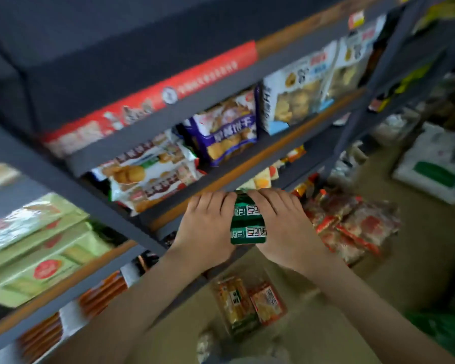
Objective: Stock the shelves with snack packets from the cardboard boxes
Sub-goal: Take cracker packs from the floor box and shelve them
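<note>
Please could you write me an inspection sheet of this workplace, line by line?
Surface: grey shelves with wooden-edged boards, stocked with biscuit packets.
Job's things: green packets, a stack, at the shelf's front edge.
Clutter: red packets heaped on the floor; orange packets lower down.
Hands: left hand and right hand grip the stack from either side.
Cables: nothing seen.
Surroundings: white bag on the floor; pale green boxes on the left shelf.

The left hand [208, 222] and right hand [281, 222] are bare, forearms uncovered to the frame's edge
</note>
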A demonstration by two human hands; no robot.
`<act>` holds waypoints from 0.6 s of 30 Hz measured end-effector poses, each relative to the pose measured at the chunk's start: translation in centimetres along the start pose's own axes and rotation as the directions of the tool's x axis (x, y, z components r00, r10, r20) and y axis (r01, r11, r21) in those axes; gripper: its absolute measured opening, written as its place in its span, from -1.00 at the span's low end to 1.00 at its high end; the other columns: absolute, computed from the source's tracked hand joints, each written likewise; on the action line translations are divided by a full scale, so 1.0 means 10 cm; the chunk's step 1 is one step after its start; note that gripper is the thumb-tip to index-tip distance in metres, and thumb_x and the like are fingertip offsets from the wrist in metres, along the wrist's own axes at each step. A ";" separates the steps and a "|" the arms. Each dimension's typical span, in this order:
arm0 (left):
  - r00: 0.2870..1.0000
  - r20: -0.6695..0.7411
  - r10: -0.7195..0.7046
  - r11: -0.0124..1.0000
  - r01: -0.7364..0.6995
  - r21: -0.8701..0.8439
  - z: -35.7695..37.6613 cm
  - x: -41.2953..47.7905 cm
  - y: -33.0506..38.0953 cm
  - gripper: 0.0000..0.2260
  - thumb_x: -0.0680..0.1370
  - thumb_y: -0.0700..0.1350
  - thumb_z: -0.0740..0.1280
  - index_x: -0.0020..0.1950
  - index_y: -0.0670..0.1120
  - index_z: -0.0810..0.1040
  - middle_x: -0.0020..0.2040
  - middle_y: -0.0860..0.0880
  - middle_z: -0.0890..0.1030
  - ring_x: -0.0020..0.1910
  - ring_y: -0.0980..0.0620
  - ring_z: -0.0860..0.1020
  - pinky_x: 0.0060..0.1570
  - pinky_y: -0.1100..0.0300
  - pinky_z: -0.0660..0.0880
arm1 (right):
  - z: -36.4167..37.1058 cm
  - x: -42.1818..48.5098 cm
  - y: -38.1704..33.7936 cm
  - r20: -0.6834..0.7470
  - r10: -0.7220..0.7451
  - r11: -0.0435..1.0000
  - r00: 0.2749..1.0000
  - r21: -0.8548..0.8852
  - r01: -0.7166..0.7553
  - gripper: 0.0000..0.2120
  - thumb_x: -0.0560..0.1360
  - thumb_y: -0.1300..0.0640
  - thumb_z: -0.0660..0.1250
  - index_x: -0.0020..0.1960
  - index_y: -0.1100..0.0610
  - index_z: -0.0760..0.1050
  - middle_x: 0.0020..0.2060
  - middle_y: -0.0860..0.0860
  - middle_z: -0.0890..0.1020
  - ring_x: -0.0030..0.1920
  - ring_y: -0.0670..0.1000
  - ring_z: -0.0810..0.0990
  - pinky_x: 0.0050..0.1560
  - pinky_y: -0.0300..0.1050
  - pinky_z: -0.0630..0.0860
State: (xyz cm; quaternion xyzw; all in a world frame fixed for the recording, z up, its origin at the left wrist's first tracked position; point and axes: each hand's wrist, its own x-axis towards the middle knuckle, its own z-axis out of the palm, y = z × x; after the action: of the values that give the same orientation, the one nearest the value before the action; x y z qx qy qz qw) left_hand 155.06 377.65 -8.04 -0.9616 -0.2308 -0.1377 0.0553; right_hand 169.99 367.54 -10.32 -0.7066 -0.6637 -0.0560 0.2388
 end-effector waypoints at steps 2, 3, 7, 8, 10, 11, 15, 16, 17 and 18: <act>0.997 -0.062 -0.053 0.998 0.056 0.042 -0.49 -0.14 -0.10 -0.28 0.18 0.14 0.55 0.19 -0.19 0.42 0.01 -0.14 0.59 -0.04 -0.17 0.57 -0.04 -0.03 0.52 | -0.31 0.17 -0.30 -0.036 -0.096 0.995 0.995 0.018 0.097 -0.34 0.33 0.02 0.47 0.36 0.19 0.35 0.17 0.09 0.51 0.17 0.10 0.44 0.17 -0.02 0.32; 0.992 -0.096 -0.076 0.995 0.082 0.058 -0.72 -0.23 -0.15 -0.34 0.21 0.13 0.51 0.18 -0.19 0.46 0.01 -0.14 0.59 -0.04 -0.16 0.57 -0.04 -0.03 0.52 | -0.45 0.24 -0.46 -0.047 -0.140 0.990 0.989 0.029 0.142 -0.32 0.34 0.01 0.47 0.38 0.18 0.34 0.19 0.08 0.50 0.20 0.09 0.42 0.19 -0.03 0.29; 0.967 -0.196 -0.164 0.976 0.188 0.112 -1.52 -0.71 -0.38 -0.43 0.25 0.11 0.47 0.14 -0.19 0.54 -0.02 -0.12 0.59 -0.09 -0.17 0.56 -0.10 0.01 0.49 | -0.83 0.48 -1.15 -0.097 -0.301 0.951 0.949 0.046 0.307 -0.25 0.31 0.00 0.52 0.41 0.14 0.32 0.26 0.06 0.46 0.28 0.07 0.35 0.27 -0.02 0.27; 0.960 -0.209 -0.187 0.967 0.217 0.135 -1.69 -0.86 -0.45 -0.40 0.23 0.14 0.50 0.13 -0.19 0.54 -0.02 -0.12 0.59 -0.10 -0.17 0.56 -0.10 0.01 0.48 | -0.89 0.53 -1.34 -0.112 -0.338 0.938 0.934 0.038 0.344 -0.24 0.29 0.01 0.54 0.41 0.13 0.32 0.27 0.06 0.45 0.29 0.07 0.35 0.28 0.01 0.31; 0.945 -0.239 -0.223 0.949 0.266 0.169 -2.00 -1.17 -0.60 -0.37 0.24 0.18 0.49 0.15 -0.18 0.53 -0.02 -0.12 0.58 -0.11 -0.17 0.54 -0.10 0.00 0.47 | -0.98 0.61 -1.74 -0.158 -0.406 0.908 0.900 0.043 0.417 -0.24 0.29 0.03 0.54 0.40 0.12 0.31 0.29 0.06 0.44 0.30 0.07 0.35 0.29 0.06 0.36; 0.937 -0.259 -0.234 0.941 0.285 0.180 -2.14 -1.33 -0.68 -0.40 0.26 0.16 0.45 0.16 -0.18 0.52 -0.03 -0.11 0.58 -0.11 -0.18 0.53 -0.09 0.00 0.45 | -1.01 0.65 -1.94 -0.182 -0.436 0.891 0.882 0.052 0.451 -0.25 0.30 0.04 0.53 0.40 0.12 0.32 0.29 0.06 0.43 0.31 0.08 0.35 0.30 0.07 0.37; 0.905 -0.328 -0.271 0.899 0.359 0.250 -2.64 -2.00 -1.08 -0.43 0.25 0.06 0.45 0.18 -0.20 0.52 0.01 -0.11 0.58 -0.08 -0.17 0.52 -0.07 0.04 0.34 | -0.98 0.83 -2.77 -0.274 -0.538 0.816 0.797 0.067 0.574 -0.26 0.29 0.08 0.55 0.39 0.15 0.34 0.32 0.09 0.43 0.33 0.09 0.35 0.35 0.01 0.29; 0.900 -0.335 -0.277 0.886 0.374 0.272 -2.74 -2.15 -1.19 -0.41 0.24 0.05 0.48 0.18 -0.20 0.52 0.02 -0.11 0.58 -0.06 -0.16 0.52 -0.06 0.04 0.34 | -0.95 0.89 -2.98 -0.291 -0.561 0.797 0.775 0.065 0.600 -0.26 0.29 0.08 0.55 0.39 0.14 0.33 0.32 0.10 0.44 0.34 0.09 0.35 0.34 0.03 0.32; 0.896 -0.344 -0.283 0.876 0.387 0.288 -2.83 -2.30 -1.30 -0.40 0.25 0.07 0.49 0.19 -0.20 0.51 0.04 -0.12 0.58 -0.05 -0.16 0.51 -0.05 0.05 0.35 | -0.92 0.95 -3.17 -0.304 -0.581 0.779 0.755 0.061 0.624 -0.26 0.30 0.08 0.55 0.39 0.14 0.33 0.32 0.10 0.44 0.34 0.09 0.36 0.33 0.06 0.37; 0.889 -0.354 -0.290 0.867 0.401 0.296 -2.92 -2.44 -1.42 -0.39 0.26 0.08 0.49 0.20 -0.20 0.51 0.05 -0.12 0.58 -0.04 -0.15 0.51 -0.04 0.05 0.35 | -0.88 1.02 -3.36 -0.317 -0.599 0.762 0.736 0.058 0.645 -0.28 0.31 0.06 0.54 0.39 0.14 0.33 0.32 0.11 0.44 0.35 0.10 0.36 0.30 0.09 0.41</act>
State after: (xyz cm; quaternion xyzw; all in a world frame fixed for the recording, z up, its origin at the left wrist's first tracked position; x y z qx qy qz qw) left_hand 120.65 374.78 13.37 -0.8451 -0.4112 -0.2438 0.2394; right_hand 140.79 373.34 10.34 -0.4059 -0.8236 -0.1772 0.3544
